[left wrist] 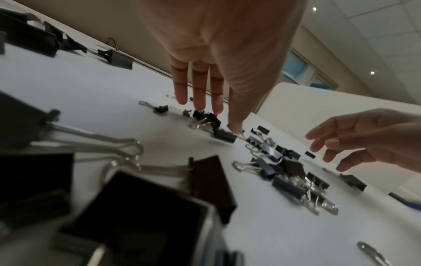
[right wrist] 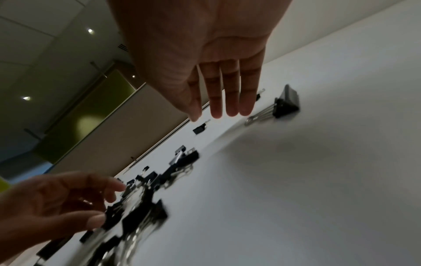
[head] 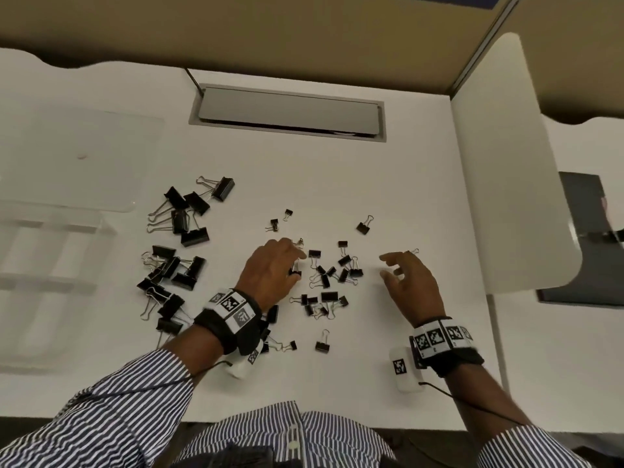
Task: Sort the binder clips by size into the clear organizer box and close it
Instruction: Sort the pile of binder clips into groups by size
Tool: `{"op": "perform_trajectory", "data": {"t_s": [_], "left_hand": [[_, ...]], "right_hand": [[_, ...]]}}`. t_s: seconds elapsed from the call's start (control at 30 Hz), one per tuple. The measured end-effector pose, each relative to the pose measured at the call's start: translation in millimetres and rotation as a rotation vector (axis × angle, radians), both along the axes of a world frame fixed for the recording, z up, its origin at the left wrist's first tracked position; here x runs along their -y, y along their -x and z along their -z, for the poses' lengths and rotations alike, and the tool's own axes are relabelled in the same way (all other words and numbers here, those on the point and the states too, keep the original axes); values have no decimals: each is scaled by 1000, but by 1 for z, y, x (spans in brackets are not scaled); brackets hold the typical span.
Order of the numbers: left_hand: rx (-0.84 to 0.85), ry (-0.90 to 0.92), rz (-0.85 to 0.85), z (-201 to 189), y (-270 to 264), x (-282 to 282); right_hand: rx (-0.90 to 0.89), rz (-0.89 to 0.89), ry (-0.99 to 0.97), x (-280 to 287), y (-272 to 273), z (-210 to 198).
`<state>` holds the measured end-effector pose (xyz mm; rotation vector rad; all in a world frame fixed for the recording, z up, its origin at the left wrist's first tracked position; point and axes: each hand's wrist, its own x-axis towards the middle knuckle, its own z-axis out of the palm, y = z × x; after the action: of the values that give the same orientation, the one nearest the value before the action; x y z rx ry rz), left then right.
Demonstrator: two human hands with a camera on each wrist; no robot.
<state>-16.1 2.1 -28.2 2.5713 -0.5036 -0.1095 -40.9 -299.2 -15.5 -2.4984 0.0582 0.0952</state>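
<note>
Black binder clips lie scattered on the white table (head: 388, 184). Several large clips (head: 184, 228) are heaped at the left, and several small clips (head: 332, 275) lie in the middle. The clear organizer box (head: 50, 251) stands at the far left with its lid (head: 87, 157) folded back. My left hand (head: 295, 263) hovers at the left edge of the small clips with straight fingers (left wrist: 198, 100). Its thumb tip touches one small clip (left wrist: 225, 135). My right hand (head: 388, 266) floats just right of the same cluster, fingers (right wrist: 230, 100) loosely extended and holding nothing.
A grey cable hatch (head: 290, 111) is set into the table at the back. A white divider panel (head: 506, 163) stands on the right, and a tan partition runs along the far edge. One small clip (head: 364, 226) lies apart, beyond my right hand.
</note>
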Motion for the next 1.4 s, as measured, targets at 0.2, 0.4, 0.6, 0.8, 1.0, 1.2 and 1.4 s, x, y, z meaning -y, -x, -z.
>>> {"op": "perform_trajectory", "data": {"t_s": [0.2, 0.4, 0.6, 0.8, 1.0, 1.2, 1.4], "left_hand": [[12, 2, 27, 7, 5, -7], [22, 68, -18, -1, 9, -22], [23, 104, -118, -1, 35, -54], [-21, 102, -179, 6, 65, -68], [-11, 98, -208, 7, 80, -68], [8, 81, -219, 3, 80, -71], [9, 94, -142, 12, 88, -60]], "right_hand": [[-71, -198, 55, -39, 9, 3], [-166, -384, 122, -81, 13, -2], [-219, -666, 122, -102, 37, -15], [-212, -881, 178, -125, 60, -14], [-197, -830, 225, -130, 57, 3], [-116, -601, 276, -106, 19, -1], [-168, -615, 218, -93, 9, -19]]}}
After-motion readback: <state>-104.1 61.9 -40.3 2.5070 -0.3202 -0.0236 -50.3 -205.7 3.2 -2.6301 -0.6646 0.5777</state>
